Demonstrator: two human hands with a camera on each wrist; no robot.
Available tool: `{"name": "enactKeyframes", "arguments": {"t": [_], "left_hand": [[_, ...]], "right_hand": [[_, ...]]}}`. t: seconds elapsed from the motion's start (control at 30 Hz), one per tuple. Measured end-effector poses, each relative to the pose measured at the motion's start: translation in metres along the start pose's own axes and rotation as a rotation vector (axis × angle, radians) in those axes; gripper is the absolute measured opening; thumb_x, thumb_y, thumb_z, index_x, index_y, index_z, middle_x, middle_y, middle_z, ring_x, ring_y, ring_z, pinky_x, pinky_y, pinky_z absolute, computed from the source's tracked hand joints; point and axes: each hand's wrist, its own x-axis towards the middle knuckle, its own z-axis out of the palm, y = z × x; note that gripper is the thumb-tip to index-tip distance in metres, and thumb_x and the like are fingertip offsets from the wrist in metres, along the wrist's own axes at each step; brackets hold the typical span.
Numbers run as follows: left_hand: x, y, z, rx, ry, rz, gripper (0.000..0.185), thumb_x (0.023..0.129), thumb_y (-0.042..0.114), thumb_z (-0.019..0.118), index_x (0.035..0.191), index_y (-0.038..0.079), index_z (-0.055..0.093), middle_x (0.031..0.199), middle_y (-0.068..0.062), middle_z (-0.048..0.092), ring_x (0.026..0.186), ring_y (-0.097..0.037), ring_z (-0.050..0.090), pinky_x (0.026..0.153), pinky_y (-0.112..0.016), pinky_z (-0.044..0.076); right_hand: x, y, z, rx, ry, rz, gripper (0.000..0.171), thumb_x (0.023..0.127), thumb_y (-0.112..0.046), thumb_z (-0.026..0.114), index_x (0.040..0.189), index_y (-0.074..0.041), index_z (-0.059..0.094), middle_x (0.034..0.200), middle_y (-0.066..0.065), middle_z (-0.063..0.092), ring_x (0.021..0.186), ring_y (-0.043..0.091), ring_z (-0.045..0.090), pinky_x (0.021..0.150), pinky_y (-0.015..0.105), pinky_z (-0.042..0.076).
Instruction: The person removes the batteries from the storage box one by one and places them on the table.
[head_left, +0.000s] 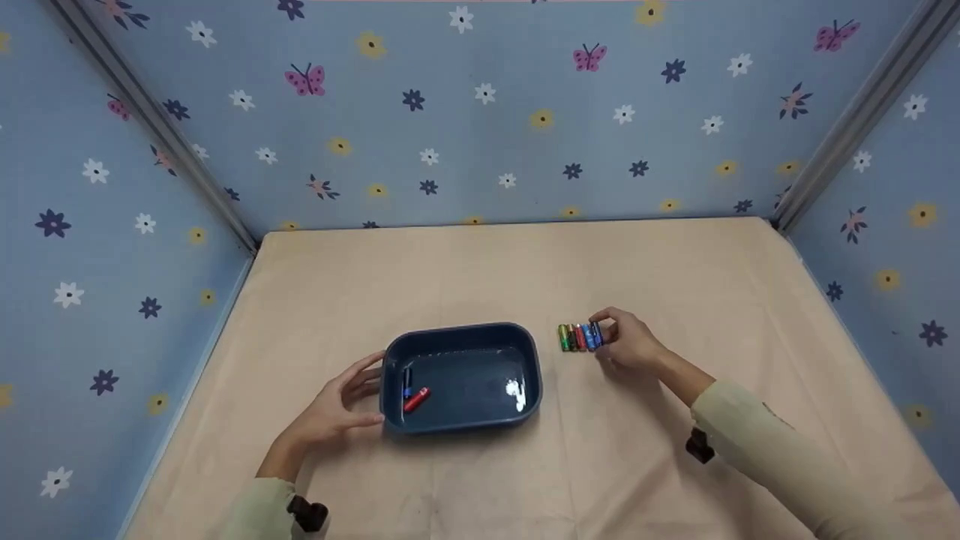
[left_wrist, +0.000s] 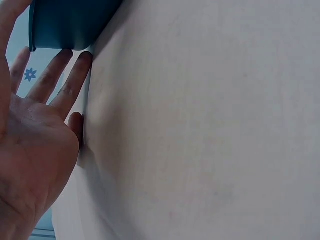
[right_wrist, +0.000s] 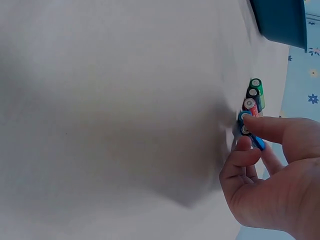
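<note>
From my end, I see the left hand (head_left: 334, 409) spread along the left wall of the tray (head_left: 465, 382), fingers straight and clasping nothing — a light touch, probably to steady it. Inside, a red battery (head_left: 417, 400) and a dark battery (head_left: 407, 382) lie near that wall. Just beyond the tray's right side, a row (head_left: 579, 337) of batteries sits side by side on the cloth (head_left: 480, 277). The right hand (head_left: 630, 343) pinches the end battery (head_left: 597, 334), dark blue — I judge the outermost spot leaves thumb and fingers room.
</note>
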Motion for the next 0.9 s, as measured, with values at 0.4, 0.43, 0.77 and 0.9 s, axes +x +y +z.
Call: {"name": "enactKeyframes", "arguments": {"t": [0.4,0.43,0.77,0.9], "left_hand": [[0.0008,-0.0004,0.001,-0.012,0.004,-0.009,0.103,0.094,0.018,0.094,0.178,0.021,0.034,0.176,-0.021,0.051,0.16,-0.047,0.054,0.133,-0.067,0.038],[0.0008,-0.0005,0.0012,-0.012,0.004,-0.01,0.103,0.094,0.019,0.094,0.178,0.021,0.034,0.176,-0.02,0.051,0.16,-0.047,0.054,0.133,-0.068,0.037],[0.0005,-0.0012,0.0,-0.009,0.001,0.001,0.103,0.094,0.018,0.093,0.178,0.02,0.033,0.176,-0.022,0.05,0.16,-0.049,0.053,0.133,-0.071,0.036],[0.001,-0.0019,0.0,-0.021,-0.005,0.007,0.103,0.094,0.016,0.093,0.178,0.019,0.032,0.176,-0.023,0.05,0.16,-0.05,0.053,0.134,-0.051,0.045]], "right_hand": [[0.0022,-0.0002,0.005,-0.033,0.002,-0.002,0.06,0.1,0.004,0.075,0.156,0.005,0.054,0.117,0.027,0.076,0.083,0.016,0.066,0.072,0.025,0.052],[0.0023,-0.0001,0.005,-0.035,0.0,-0.002,0.06,0.1,0.003,0.075,0.156,0.005,0.054,0.118,0.028,0.077,0.083,0.017,0.066,0.072,0.026,0.052],[0.0054,0.0028,0.0069,-0.063,-0.004,0.012,0.061,0.101,0.001,0.075,0.158,0.001,0.054,0.124,0.028,0.076,0.096,0.021,0.066,0.077,0.027,0.051],[0.0053,0.002,0.0074,-0.081,-0.002,0.016,0.067,0.099,0.0,0.078,0.16,0.001,0.051,0.119,0.023,0.075,0.094,0.021,0.066,0.076,0.027,0.052]]}}
